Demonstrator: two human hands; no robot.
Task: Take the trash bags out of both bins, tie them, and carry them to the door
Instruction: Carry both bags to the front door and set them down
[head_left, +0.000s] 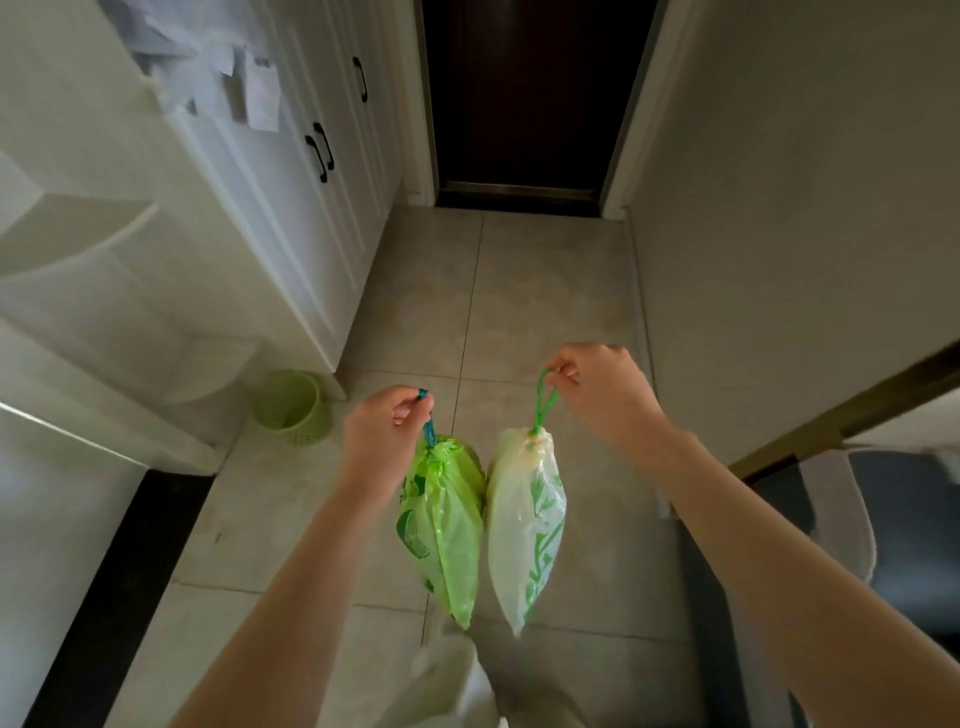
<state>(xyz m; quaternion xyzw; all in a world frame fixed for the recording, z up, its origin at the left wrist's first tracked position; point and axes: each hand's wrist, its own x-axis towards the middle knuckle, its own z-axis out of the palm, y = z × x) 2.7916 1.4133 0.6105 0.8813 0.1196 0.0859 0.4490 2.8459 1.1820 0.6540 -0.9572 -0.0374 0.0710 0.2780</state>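
My left hand (382, 431) pinches the blue drawstring of a green trash bag (449, 530), which hangs closed above the floor. My right hand (597, 389) grips the green drawstring loop of a white trash bag (524, 530) with green print, hanging right beside the green one. Both bags are drawn shut at the top and touch each other. A dark door (524, 98) stands at the far end of the hallway, straight ahead.
A light green bin (292, 408) without a bag stands on the tile floor (545, 291) at the left, by white cabinets (291, 197). A plain wall (779, 208) runs along the right. A dark chair with a white cloth (841, 514) sits at the right edge.
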